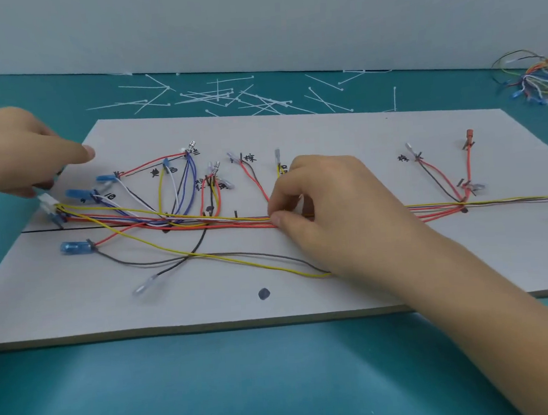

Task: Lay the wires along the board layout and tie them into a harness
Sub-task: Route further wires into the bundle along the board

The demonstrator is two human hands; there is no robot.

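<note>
A grey layout board (336, 284) lies on the teal table, with handwritten labels and a black line across it. Red, yellow, blue, white and black wires (202, 220) run bundled along that line and branch up to blue and clear terminals (80, 193). My right hand (318, 210) sits mid-board with curled fingers, pinching the bundle between thumb and fingertips. A loose yellow wire (237, 260) and a grey one sag toward the near edge and pass under that hand. My left hand (19, 157) hovers over the board's left end above a white connector (48, 202), index finger extended, gripping nothing visible.
Several white cable ties (226, 95) are scattered on the table behind the board. A tangle of spare coloured wires (536, 78) lies at the far right. A pale wall closes the back. A dark dot (264, 294) marks the board's near half.
</note>
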